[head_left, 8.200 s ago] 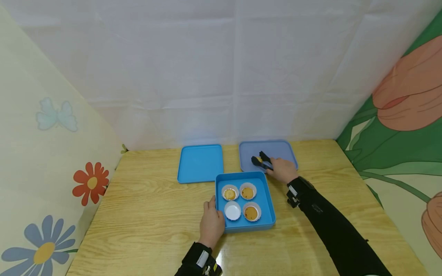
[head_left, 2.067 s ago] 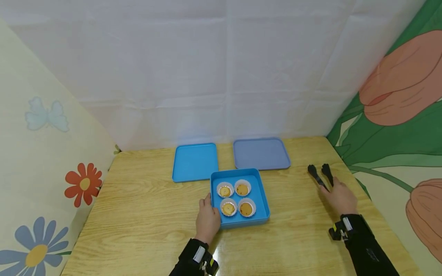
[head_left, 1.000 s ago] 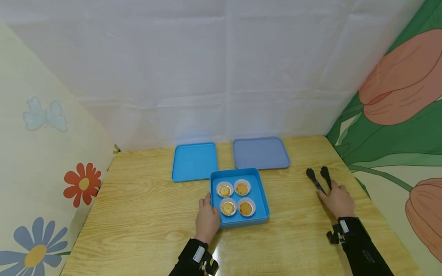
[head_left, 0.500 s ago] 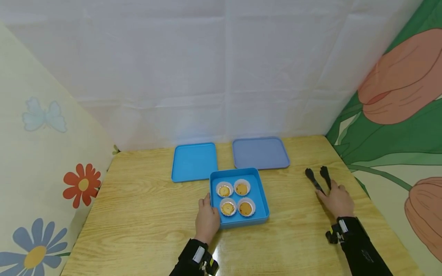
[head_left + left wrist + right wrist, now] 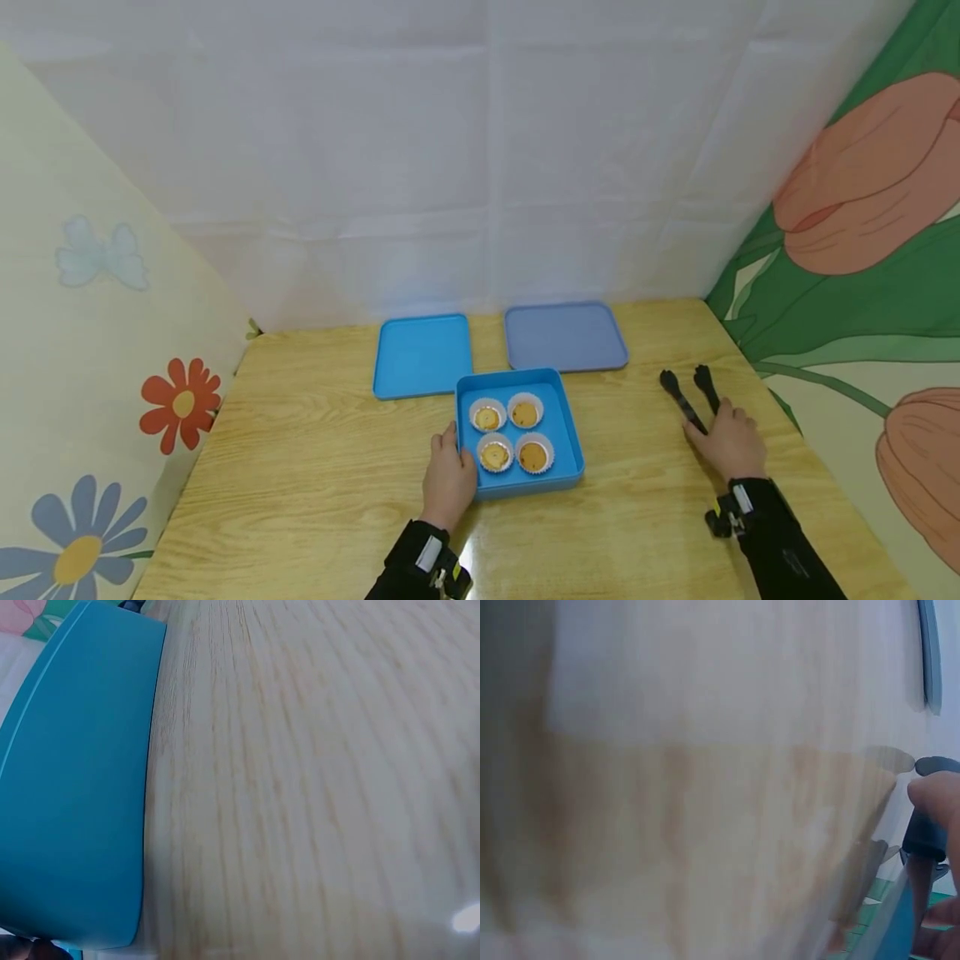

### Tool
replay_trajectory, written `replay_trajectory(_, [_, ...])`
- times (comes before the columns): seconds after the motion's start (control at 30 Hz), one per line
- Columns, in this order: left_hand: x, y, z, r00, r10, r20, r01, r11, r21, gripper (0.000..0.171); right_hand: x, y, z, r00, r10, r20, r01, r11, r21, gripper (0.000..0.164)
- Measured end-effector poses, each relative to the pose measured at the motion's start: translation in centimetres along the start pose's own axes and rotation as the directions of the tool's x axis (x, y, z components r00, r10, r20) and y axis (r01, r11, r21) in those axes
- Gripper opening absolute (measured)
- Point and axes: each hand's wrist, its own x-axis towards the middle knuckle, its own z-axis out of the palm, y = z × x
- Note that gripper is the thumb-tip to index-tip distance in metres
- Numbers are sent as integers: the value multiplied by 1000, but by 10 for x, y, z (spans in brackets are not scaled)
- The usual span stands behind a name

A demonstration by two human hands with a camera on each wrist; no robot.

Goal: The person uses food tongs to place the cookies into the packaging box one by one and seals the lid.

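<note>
A blue square box (image 5: 525, 490) sits on the wooden table, holding several white paper cups (image 5: 553, 454). Each cup contains a small round cookie (image 5: 532, 456); those in the right-hand cups look browner. My left hand (image 5: 450, 482) rests against the box's left side near its front corner, fingers reaching along the wall. In the left wrist view the box's wall (image 5: 75, 772) fills the left side, with fingertips at the bottom corner. Off to the right, my right hand (image 5: 729, 442) holds black tongs (image 5: 687, 409), their two arms spread apart and nothing between the tips.
Behind the box lie a flat blue lid or tray (image 5: 422, 357) at left and a purple-blue tray (image 5: 566, 336) at right. A white sheet (image 5: 480, 167) hangs along the table's back edge, with printed panels (image 5: 180, 400) at both sides.
Eight seconds ago the tongs pinched a yellowish piece over the purple tray and the front-left cup was empty; that cup now contains a cookie. The tongs have moved right. In the last second, hardly anything moved.
</note>
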Motion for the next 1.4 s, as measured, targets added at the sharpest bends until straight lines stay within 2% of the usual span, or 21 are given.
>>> replay_trajectory(0.1, [1, 0, 0, 1000, 29, 1, -29, 999, 15, 47, -5, -1, 0, 997, -22, -68, 22, 1000, -4, 79])
replay_trajectory(0.23, [4, -1, -4, 997, 73, 4, -74, 996, 42, 48, -13, -9, -3, 983, -92, -162, 90, 996, -20, 73])
replay_trajectory(0.4, [14, -1, -21, 992, 125, -22, -124, 990, 69, 47, -18, -24, -7, 962, -170, -212, 175, 984, 6, 68])
replay_trajectory(0.53, [37, -4, -39, 978, 192, -77, -182, 976, 123, 43, -19, -36, -10, 926, -260, -272, 264, 964, -24, 64])
replay_trajectory(0.6, [51, -7, -47, 971, 222, -88, -206, 965, 162, 42, -21, -43, -13, 919, -284, -274, 285, 958, -39, 62])
replay_trajectory(0.73, [76, -12, -61, 962, 263, -76, -239, 943, 231, 41, -26, -56, -17, 906, -311, -288, 319, 947, -20, 61])
replay_trajectory(0.87, [96, -18, -69, 955, 294, -45, -273, 926, 260, 39, -31, -64, -19, 886, -346, -310, 363, 932, -4, 62])
replay_trajectory(1.0, [110, -26, -69, 949, 314, -11, -297, 909, 294, 34, -35, -68, -19, 890, -345, -297, 361, 932, 2, 63])
replay_trajectory(1.07, [115, -29, -65, 944, 330, 18, -316, 884, 343, 32, -37, -69, -17, 897, -335, -289, 350, 937, 0, 63])
replay_trajectory(1.17, [120, -35, -58, 930, 361, 68, -354, 834, 422, 25, -40, -70, -12, 904, -342, -256, 352, 936, -8, 61])
replay_trajectory(1.27, [122, -40, -50, 913, 395, 99, -392, 788, 474, 17, -45, -74, -2, 919, -355, -169, 362, 932, 9, 57])
replay_trajectory(1.33, [123, -43, -46, 907, 408, 102, -403, 772, 491, 12, -49, -80, 6, 937, -341, -80, 346, 936, 68, 53])
replay_trajectory(1.4, [123, -44, -43, 903, 418, 102, -409, 761, 504, 9, -53, -90, 12, 954, -300, 6, 296, 944, 145, 49])
